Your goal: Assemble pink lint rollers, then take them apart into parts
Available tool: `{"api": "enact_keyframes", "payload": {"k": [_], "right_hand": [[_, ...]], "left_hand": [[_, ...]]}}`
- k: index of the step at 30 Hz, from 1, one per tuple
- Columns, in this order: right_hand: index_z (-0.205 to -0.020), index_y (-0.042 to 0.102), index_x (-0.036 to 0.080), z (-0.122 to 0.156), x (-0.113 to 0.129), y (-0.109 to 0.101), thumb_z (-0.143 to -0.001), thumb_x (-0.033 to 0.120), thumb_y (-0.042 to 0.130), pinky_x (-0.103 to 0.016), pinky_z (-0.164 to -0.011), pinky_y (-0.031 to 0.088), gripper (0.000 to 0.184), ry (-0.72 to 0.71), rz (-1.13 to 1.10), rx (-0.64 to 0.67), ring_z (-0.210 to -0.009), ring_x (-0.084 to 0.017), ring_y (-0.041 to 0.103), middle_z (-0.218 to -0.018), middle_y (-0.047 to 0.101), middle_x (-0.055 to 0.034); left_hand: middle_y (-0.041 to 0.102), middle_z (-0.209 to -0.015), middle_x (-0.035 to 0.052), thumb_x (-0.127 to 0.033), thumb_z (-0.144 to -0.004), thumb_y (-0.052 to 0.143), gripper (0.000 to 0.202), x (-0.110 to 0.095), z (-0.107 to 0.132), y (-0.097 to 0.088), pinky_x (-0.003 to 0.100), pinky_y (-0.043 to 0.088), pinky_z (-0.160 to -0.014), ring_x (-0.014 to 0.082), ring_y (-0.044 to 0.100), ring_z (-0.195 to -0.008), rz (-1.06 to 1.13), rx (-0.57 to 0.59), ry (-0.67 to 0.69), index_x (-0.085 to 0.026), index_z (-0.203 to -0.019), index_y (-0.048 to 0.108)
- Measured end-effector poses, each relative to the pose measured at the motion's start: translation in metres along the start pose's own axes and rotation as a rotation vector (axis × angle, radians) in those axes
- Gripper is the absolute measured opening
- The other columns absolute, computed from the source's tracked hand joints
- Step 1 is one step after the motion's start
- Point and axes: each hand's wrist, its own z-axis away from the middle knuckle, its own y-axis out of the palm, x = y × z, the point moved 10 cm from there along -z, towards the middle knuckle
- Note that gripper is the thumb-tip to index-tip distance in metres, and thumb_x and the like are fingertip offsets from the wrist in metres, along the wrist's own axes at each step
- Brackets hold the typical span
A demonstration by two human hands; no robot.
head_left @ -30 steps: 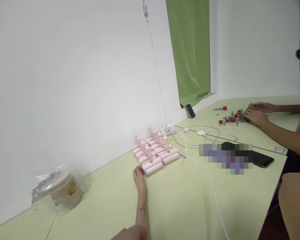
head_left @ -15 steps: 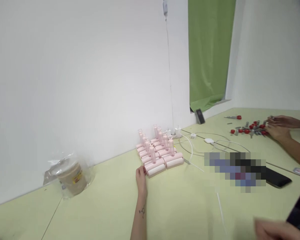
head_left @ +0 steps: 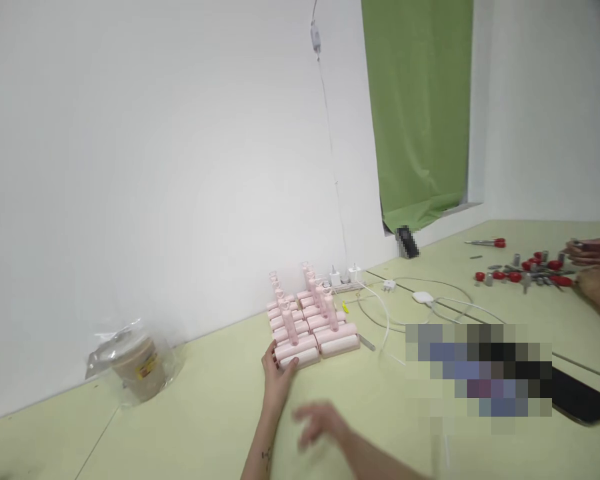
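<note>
A block of pink lint rollers (head_left: pixel 310 327), several laid side by side with their handles standing up, sits on the pale green table (head_left: pixel 195 427) near the white wall. My left hand (head_left: pixel 276 373) reaches forward and touches the nearest roller (head_left: pixel 295 360) at its left end, fingers curled against it. My right hand (head_left: pixel 320 421) hovers low over the table in front of the rollers, blurred, with fingers spread apart and nothing in them.
A clear plastic bag holding a tan tub (head_left: pixel 133 363) lies at the left by the wall. White cables and chargers (head_left: pixel 405 300) trail right of the rollers. A dark phone (head_left: pixel 580 400) lies at right. Another person's hands (head_left: pixel 595 270) work among red and grey parts (head_left: pixel 525 270) by scissors (head_left: pixel 487 243).
My right hand has come in from the lower right to the middle, in front of the rollers. My left hand has closed in on the nearest roller. The view shifted slightly.
</note>
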Motion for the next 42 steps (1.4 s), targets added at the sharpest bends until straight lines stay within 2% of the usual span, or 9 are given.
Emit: {"api": "enact_keyframes", "payload": {"k": [3,6,11,17,22,28,35,38,42], "right_hand": [[-0.132,0.009,0.028,-0.052,-0.042,-0.069,-0.089,0.032,0.032,-0.035,-0.078,0.048,0.049,0.049,-0.219,-0.278,-0.085,-0.016,0.057,-0.113,0.047,-0.0084],[-0.114,0.037,0.024,-0.067,-0.107,-0.127,-0.087,0.029,0.031,-0.032,-0.064,0.050,0.028,0.241,-0.189,-0.549,-0.064,-0.013,0.056,-0.089,0.052,-0.0036],[-0.097,0.049,0.020,-0.050,-0.152,-0.129,-0.077,0.027,0.044,-0.042,-0.076,0.043,0.022,0.284,-0.036,-0.575,-0.083,-0.021,0.050,-0.092,0.047,-0.0071],[-0.109,0.048,0.028,-0.046,-0.101,-0.053,-0.077,0.030,0.052,-0.036,-0.081,0.044,0.033,0.154,-0.032,-0.181,-0.100,-0.022,0.049,-0.108,0.052,-0.0056],[-0.100,0.054,0.026,-0.044,-0.078,-0.005,-0.071,0.037,0.061,-0.042,-0.082,0.043,0.032,0.162,-0.024,0.076,-0.097,-0.025,0.053,-0.101,0.060,-0.0037],[-0.089,0.057,0.025,-0.042,-0.076,-0.024,-0.078,0.033,0.055,-0.036,-0.078,0.048,0.014,0.137,-0.160,-0.165,-0.091,-0.021,0.058,-0.093,0.064,-0.0027],[-0.105,0.053,0.032,-0.014,0.002,-0.030,-0.075,0.025,0.063,-0.035,-0.090,0.041,0.032,-0.599,0.279,-0.148,-0.095,-0.017,0.060,-0.102,0.066,0.0023],[-0.099,0.058,0.027,0.009,0.041,-0.004,-0.078,0.026,0.059,-0.025,-0.094,0.039,0.022,-0.904,0.386,0.062,-0.103,-0.012,0.055,-0.112,0.061,0.0030],[-0.112,0.052,0.027,0.010,0.044,0.002,-0.082,0.026,0.049,-0.022,-0.095,0.037,0.031,-0.965,0.454,0.159,-0.110,-0.010,0.048,-0.121,0.054,0.0035]], "left_hand": [[0.044,-0.108,0.0108,-0.036,-0.055,0.070,0.058,-0.002,0.003,-0.002,0.036,0.042,-0.085,0.0239,0.049,-0.101,-0.044,-0.019,0.024,-0.017,-0.104,0.046],[0.044,-0.104,0.0091,-0.036,-0.055,0.069,0.052,-0.005,0.004,-0.003,0.038,0.042,-0.084,0.0238,0.049,-0.098,-0.090,-0.038,0.028,-0.016,-0.098,0.046],[0.045,-0.097,0.0068,-0.032,-0.050,0.071,0.053,-0.009,0.008,-0.002,0.038,0.042,-0.080,0.0227,0.050,-0.090,-0.141,-0.022,-0.006,-0.016,-0.094,0.046],[0.049,-0.092,0.0038,-0.022,-0.051,0.070,0.043,-0.025,0.058,-0.015,0.035,0.041,-0.082,0.0224,0.051,-0.091,-0.169,0.066,-0.004,-0.019,-0.090,0.053],[0.054,-0.102,0.0062,-0.021,-0.064,0.064,0.043,-0.040,0.107,0.001,0.033,0.042,-0.082,0.0224,0.052,-0.094,-0.168,0.407,-0.024,-0.022,-0.103,0.049],[0.057,-0.102,0.0073,-0.026,-0.067,0.062,0.040,-0.033,0.090,-0.008,0.036,0.038,-0.088,0.0242,0.051,-0.099,-0.169,0.390,-0.036,-0.019,-0.104,0.051],[0.042,-0.124,0.0140,-0.052,-0.048,0.070,0.082,-0.052,0.073,-0.062,0.043,0.036,-0.089,0.0313,0.041,-0.112,0.016,0.035,-0.045,-0.021,-0.119,0.041],[0.061,-0.092,0.0153,-0.075,-0.063,0.035,0.075,-0.059,0.094,-0.024,0.044,0.045,-0.071,0.0278,0.059,-0.077,0.262,0.353,-0.298,-0.017,-0.108,0.052],[0.063,-0.076,0.0090,-0.067,-0.055,0.057,0.060,-0.059,0.131,0.005,0.038,0.045,-0.072,0.0257,0.059,-0.074,0.341,0.577,-0.551,-0.017,-0.089,0.062]]}}
